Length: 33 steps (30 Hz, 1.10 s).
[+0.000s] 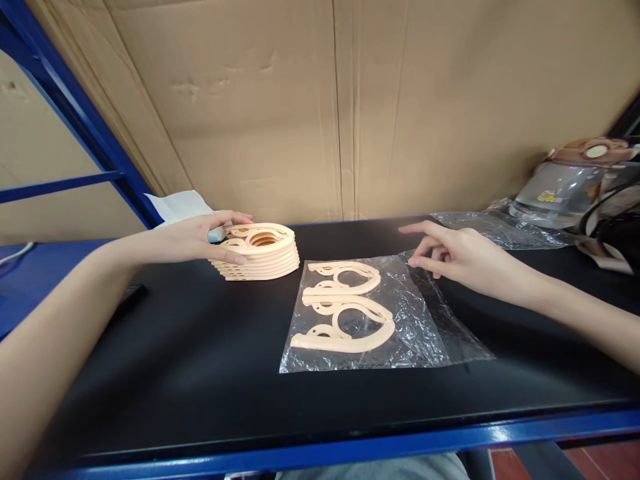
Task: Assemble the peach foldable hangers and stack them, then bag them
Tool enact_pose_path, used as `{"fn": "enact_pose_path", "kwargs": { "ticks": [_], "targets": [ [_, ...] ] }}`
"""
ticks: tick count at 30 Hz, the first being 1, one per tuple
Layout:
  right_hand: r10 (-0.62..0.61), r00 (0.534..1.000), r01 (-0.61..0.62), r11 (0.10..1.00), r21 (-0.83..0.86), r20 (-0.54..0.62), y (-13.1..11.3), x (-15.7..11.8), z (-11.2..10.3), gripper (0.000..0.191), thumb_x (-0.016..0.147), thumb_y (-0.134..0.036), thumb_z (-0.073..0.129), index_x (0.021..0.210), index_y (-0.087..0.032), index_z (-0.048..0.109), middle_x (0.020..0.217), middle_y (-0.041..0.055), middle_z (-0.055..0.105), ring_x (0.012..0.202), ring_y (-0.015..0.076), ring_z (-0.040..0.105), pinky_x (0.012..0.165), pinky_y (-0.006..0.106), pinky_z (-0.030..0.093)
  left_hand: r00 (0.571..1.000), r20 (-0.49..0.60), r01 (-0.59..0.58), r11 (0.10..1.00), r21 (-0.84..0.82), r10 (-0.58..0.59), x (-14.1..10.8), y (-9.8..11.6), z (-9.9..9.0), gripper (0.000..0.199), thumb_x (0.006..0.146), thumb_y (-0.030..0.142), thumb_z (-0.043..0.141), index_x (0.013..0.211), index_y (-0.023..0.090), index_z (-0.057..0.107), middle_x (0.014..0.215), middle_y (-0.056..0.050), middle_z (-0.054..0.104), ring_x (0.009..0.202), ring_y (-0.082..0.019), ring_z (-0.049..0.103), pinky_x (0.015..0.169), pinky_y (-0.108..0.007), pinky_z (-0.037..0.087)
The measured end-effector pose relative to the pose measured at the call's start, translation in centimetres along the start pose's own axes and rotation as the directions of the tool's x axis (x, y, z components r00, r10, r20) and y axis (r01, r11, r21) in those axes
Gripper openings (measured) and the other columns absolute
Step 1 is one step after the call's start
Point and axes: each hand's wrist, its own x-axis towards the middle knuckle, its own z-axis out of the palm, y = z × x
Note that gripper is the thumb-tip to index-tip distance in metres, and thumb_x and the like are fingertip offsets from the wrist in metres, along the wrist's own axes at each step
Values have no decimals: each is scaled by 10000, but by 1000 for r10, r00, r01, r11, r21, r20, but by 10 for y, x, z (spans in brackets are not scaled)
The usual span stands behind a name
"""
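A stack of several cream plastic folding hangers stands on the black tabletop at centre left. My left hand rests at the stack's left end, its thumb and fingers apart around the top pieces. Right of the stack lies a clear plastic bag with two cream hangers flat inside. Over the bag's upper right corner is my right hand, index finger stretched out, thumb and other fingers curled together at the plastic edge. Whatever they pinch is too small to make out.
Behind the table stands a cardboard wall. More clear bags and a water bottle are at the back right. White paper lies behind my left hand. A blue metal frame rises at the left.
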Motion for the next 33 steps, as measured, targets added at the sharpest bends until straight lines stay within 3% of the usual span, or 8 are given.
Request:
{"fn": "enact_pose_path", "kwargs": {
  "ticks": [4,7,9,11,15,20,25,33],
  "targets": [
    [-16,994,14,1000,-21,-107,-2,0,-2,389,861,-338,542,1242,-275,493,838,-18,660,557,107,566,583,279,448,998,-69,4,999,-35,-6,-3,18,-2,737,725,591,642,1341,258,415,1348,-60,497,1143,-288,508,932,-437,425],
    [-47,968,54,998,20,-245,-10,-4,-3,350,849,-379,564,1171,-242,556,833,1,627,608,117,547,574,270,431,973,-215,-108,989,-105,83,-8,50,10,737,669,583,695,1295,289,440,1298,-23,525,1108,-274,539,903,-381,459],
    [-47,965,85,987,137,-260,-21,-8,-3,337,850,-429,561,1122,-233,587,826,5,609,643,118,530,580,259,424,938,-315,-198,970,-139,146,-12,78,26,698,668,571,704,1242,255,461,1227,-38,559,1066,-267,562,884,-359,478],
    [-32,985,84,946,312,-167,-32,-12,-1,325,860,-463,539,1078,-230,603,819,1,594,640,107,500,578,248,411,865,-447,-323,935,-149,227,-17,103,46,750,623,565,744,1224,234,442,1165,-53,566,1017,-263,579,866,-359,494],
    [-101,984,-6,809,587,150,-46,-17,4,278,872,-452,528,861,-189,619,632,-41,443,543,78,371,482,226,298,798,-438,-472,881,-29,413,-23,132,76,731,693,503,732,1275,230,385,1181,-73,508,1060,-256,536,887,-397,482],
    [-116,957,-103,723,683,267,-44,-16,9,276,855,-432,563,846,-165,633,609,-48,362,523,68,264,451,231,195,796,-394,-505,863,-13,460,-22,132,88,787,688,527,727,1313,262,330,1227,-83,481,1091,-278,504,895,-439,465],
    [-70,960,-150,686,712,270,-41,-15,8,269,837,-419,591,866,-157,647,615,-47,351,528,66,227,454,240,164,822,-355,-493,869,-50,446,-18,125,89,873,653,585,730,1347,266,305,1288,-93,438,1160,-291,456,959,-461,424],
    [-47,964,-163,672,722,261,-40,-14,7,270,830,-430,602,856,-168,663,582,-62,301,510,67,171,455,251,136,803,-391,-486,874,8,450,-15,116,81,773,740,566,667,1363,278,313,1275,-88,422,1178,-275,431,992,-453,389]
  ]
}}
